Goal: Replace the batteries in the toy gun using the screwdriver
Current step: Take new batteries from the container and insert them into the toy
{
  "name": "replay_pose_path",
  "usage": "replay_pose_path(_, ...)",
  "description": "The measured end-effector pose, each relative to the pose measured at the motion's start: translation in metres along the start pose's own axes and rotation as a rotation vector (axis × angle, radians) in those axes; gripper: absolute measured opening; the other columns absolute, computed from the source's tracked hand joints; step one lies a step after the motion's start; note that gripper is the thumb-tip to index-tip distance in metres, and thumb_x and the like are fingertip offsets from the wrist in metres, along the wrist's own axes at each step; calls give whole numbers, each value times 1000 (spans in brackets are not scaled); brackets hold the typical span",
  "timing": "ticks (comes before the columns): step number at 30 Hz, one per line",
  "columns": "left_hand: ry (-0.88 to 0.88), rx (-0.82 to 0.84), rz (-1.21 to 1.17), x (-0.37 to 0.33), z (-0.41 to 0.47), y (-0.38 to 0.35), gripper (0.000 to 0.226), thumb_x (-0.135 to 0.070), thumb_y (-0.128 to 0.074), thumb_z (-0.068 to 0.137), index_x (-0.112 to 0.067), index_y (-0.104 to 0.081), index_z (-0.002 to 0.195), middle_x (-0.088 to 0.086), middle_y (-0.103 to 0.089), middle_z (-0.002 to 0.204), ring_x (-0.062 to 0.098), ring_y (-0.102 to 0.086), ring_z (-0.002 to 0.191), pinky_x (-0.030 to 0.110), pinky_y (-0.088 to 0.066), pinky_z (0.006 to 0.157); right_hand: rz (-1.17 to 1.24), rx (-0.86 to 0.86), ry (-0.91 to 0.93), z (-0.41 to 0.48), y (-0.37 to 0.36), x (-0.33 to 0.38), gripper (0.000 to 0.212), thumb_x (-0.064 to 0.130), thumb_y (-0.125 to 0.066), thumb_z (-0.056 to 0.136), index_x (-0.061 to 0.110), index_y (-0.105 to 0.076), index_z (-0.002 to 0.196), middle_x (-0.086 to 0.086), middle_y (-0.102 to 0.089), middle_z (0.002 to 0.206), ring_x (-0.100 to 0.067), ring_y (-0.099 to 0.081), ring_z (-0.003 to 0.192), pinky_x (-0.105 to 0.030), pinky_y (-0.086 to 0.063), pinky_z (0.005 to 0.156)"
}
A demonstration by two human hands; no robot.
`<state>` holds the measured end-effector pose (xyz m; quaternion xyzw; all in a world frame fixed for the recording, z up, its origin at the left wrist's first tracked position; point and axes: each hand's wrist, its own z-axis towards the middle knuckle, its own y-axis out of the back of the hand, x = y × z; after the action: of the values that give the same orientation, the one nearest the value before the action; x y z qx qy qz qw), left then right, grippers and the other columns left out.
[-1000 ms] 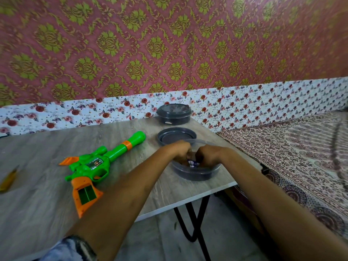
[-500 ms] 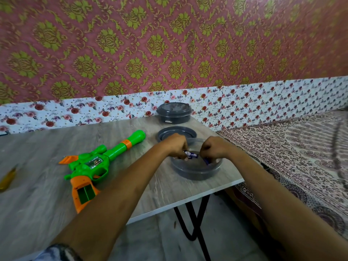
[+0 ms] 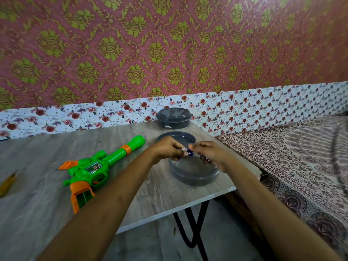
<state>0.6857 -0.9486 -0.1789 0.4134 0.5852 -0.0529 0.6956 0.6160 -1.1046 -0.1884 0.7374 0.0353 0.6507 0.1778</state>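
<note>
Both hands have risen from the round grey plastic tub (image 3: pixel 194 173) at centre frame; left hand (image 3: pixel 167 148) and right hand (image 3: pixel 209 152) pinch small blue-and-white batteries (image 3: pixel 187 152), which could slip and roll off the nearby tabletop (image 3: pixel 37 204) edge.

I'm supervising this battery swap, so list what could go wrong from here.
1. Both the left hand and the right hand pinch small batteries in the air above the open container; one could slip and roll away.
2. That container sits near the table edge; a nudge might tip it off.

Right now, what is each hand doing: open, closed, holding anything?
Left hand: closed on a small blue battery above the open container.
Right hand: closed, pinching the same battery; another dark piece under its fingers.
</note>
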Motion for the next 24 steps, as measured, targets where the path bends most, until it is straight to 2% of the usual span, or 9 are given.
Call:
replay_pose_path(2, -6, 5, 0, -3, -4, 2, 28, -2, -67, 83, 3, -66, 111, 7, -66, 81, 10, -56, 68, 11, -48, 56, -28, -30, 88, -2, -2, -1, 12, 20, -63, 87, 16, -62, 75, 1, -48, 61, -10, -35, 52, -21, -28, 47)
replay_pose_path(4, -20, -27, -25, -5, -7, 5, 30, -1, -70, 80, 1, -67, 110, 6, -67, 82, 10, -58, 71, 11, -50, 58, 19, -53, 110, -6, -1, 0, 14, 17, -60, 89, 14, -61, 75, -1, -48, 61, -10, -34, 51, -19, -28, 45)
replay_pose_path(8, -13, -124, -105, -5, -14, 14, 24, -2, -72, 79, -2, -67, 103, 4, -67, 84, 10, -63, 74, 15, -54, 62, 400, -76, -15, -11, 2, 3, 15, 16, -48, 95, 7, -57, 88, -8, -60, 80, -11, -45, 59, -19, -39, 45)
replay_pose_path(10, -16, -179, -171, -1, -19, 21, 17, 0, -70, 80, -2, -68, 97, 6, -67, 83, 12, -63, 74, 20, -56, 68, 647, -66, -72, -16, -1, 8, 14, 6, -42, 94, 0, -54, 92, -9, -61, 75, -11, -50, 57, -16, -43, 41)
replay_pose_path(12, -22, -236, -250, 2, -29, 27, 15, 3, -65, 83, 2, -67, 98, 7, -66, 82, 11, -63, 70, 16, -56, 66, 834, -49, -113, -23, -11, 15, 17, 3, -38, 91, -2, -53, 86, -10, -60, 66, -12, -53, 53, -15, -44, 40)
replay_pose_path(15, -26, -299, -346, 5, -48, 38, 16, 4, -62, 85, 6, -66, 101, 7, -65, 81, 12, -62, 72, 13, -56, 65, 912, -17, -123, -32, -34, 29, 19, 11, -45, 93, 3, -53, 78, -7, -54, 65, -11, -50, 52, -14, -44, 41)
replay_pose_path(18, -33, -376, -436, 11, -75, 54, 4, 3, -64, 84, 1, -66, 85, 9, -66, 82, 16, -63, 76, 15, -57, 67, 956, 44, -109, -32, -68, 39, 20, 14, -56, 91, 5, -57, 73, -2, -56, 50, -5, -51, 39, -12, -42, 39)
replay_pose_path(19, -34, -422, -465, 14, -85, 61, 6, 3, -64, 83, -2, -65, 81, 8, -66, 81, 16, -63, 76, 15, -57, 67, 977, 60, -113, -30, -83, 42, 20, 14, -56, 90, 5, -57, 72, 0, -55, 45, -4, -50, 36, -11, -42, 38)
replay_pose_path(24, -21, -584, -611, 41, -123, 90, 10, 5, -64, 82, -1, -59, 76, 11, -64, 79, 9, -66, 57, 15, -55, 57, 1201, 109, -136, -15, -157, 47, 24, 9, -48, 91, 11, -48, 67, 2, -48, 42, -3, -42, 30, -12, -41, 34)
